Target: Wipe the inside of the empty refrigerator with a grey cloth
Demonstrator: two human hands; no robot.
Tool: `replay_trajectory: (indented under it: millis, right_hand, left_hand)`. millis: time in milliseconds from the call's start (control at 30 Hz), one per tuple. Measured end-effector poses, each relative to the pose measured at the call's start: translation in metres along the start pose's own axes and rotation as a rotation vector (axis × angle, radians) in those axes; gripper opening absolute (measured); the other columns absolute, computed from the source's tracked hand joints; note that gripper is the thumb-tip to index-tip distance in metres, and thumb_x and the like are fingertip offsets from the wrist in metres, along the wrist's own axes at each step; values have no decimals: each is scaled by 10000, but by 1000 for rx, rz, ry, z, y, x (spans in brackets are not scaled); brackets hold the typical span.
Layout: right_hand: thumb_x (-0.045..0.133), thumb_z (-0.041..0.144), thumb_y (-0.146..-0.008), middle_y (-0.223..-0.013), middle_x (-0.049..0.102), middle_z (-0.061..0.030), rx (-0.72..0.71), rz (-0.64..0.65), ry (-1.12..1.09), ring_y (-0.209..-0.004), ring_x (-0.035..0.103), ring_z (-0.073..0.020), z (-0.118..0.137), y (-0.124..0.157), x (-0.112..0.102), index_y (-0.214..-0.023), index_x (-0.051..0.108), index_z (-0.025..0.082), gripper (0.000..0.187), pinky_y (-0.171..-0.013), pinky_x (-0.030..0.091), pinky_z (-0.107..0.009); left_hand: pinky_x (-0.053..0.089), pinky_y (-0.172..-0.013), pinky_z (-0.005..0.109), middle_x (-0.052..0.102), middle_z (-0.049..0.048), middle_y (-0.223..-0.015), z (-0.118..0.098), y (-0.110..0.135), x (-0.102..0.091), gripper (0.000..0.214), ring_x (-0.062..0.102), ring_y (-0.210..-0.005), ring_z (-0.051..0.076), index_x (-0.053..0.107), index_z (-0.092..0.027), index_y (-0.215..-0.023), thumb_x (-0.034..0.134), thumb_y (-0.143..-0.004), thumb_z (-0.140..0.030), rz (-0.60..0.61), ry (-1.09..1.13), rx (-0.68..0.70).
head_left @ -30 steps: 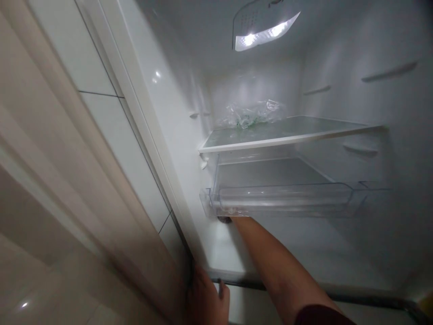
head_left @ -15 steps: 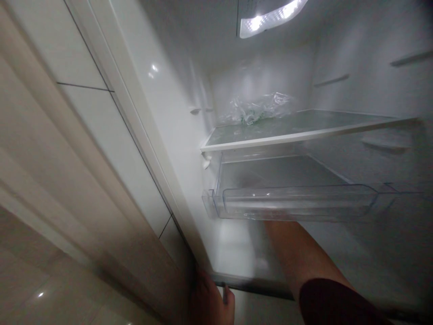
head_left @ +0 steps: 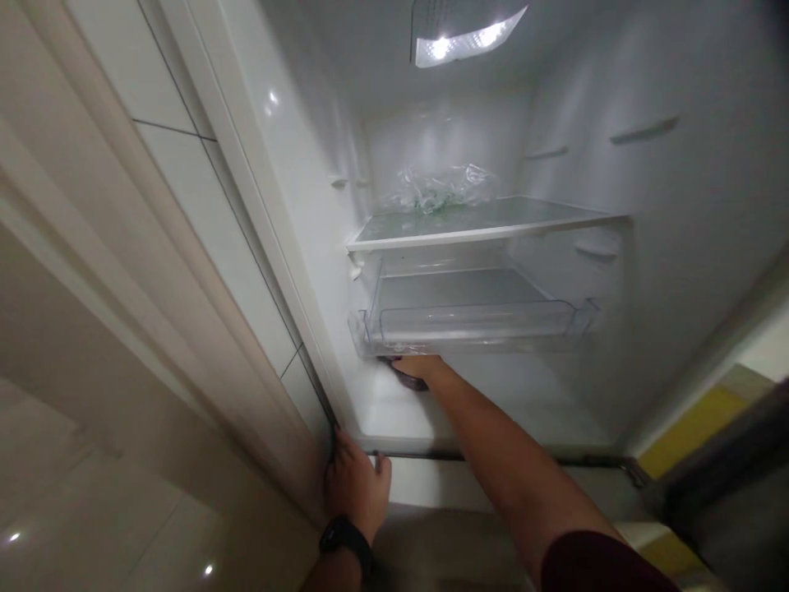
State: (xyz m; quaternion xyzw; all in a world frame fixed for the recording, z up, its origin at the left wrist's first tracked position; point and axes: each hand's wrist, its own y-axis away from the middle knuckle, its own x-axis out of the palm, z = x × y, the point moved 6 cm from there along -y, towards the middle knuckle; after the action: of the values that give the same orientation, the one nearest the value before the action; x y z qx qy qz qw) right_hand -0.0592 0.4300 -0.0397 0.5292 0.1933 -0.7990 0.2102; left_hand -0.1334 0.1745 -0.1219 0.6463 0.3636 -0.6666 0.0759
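Note:
My right hand (head_left: pixel 419 366) reaches into the lower part of a refrigerator, beneath the clear plastic drawer (head_left: pixel 474 325). Its fingers are closed on a dark cloth (head_left: pixel 412 381), pressed near the left inner wall; the drawer hides part of both. Against the front left edge of the refrigerator rests my left hand (head_left: pixel 357 489), thumb apart from the fingers and nothing visible in it. A black watch (head_left: pixel 346 543) is on that wrist.
Above the drawer, a glass shelf (head_left: pixel 481 226) bears a crumpled clear plastic bag (head_left: pixel 440 187). A lit lamp (head_left: pixel 468 37) is at the top. White tiles (head_left: pixel 203 222) line the left side. Something yellow (head_left: pixel 694 427) shows at right, by the door side.
My right hand has come into view from behind the drawer, with the dark cloth now visible. The view has drawn back, showing more of my left hand and the right side.

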Motion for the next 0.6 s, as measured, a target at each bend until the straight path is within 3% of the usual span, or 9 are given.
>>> replay_trajectory:
  millis: [167,300,433,600]
  right_hand:
    - [588,556,-861,-1408,653,-166,-95,73,154,-1332,526,-412,31,41,11,-1288,696,230,548,-1093,396,-623]
    - [556,598,-842,-1428,646,-124,-164,119,201,-1323,499,-399,48,78,5,-1282,691,274,563,-1058,400,-635]
    - [553,628,-829,-1435,637,-101,-177,139,220,-1283,508,-404,48,115,0,-1287,676,311,570,-1018,420,-645]
    - [473,511,-915,-1443,629,-93,-105,61,207,-1249,524,-402,30,141,-6,-1291,664,322,462,-976,441,-621]
  left_hand:
    - [547,-912,416,630,330,-1314,-1,0,-8,859,680,-1136,333,195,148,-1556,456,-939,-389,3,51,3]
    - [552,-880,439,634,333,-1303,-1,1,-13,867,684,-1096,342,175,157,-1555,426,-941,-401,18,68,-8]
    - [546,-844,433,651,312,-1273,-1,2,-16,862,685,-1065,339,154,162,-1554,385,-955,-413,15,55,1]
    - [531,-853,413,658,292,-1252,-1,2,-14,841,682,-1053,323,167,150,-1554,377,-962,-410,23,36,9]
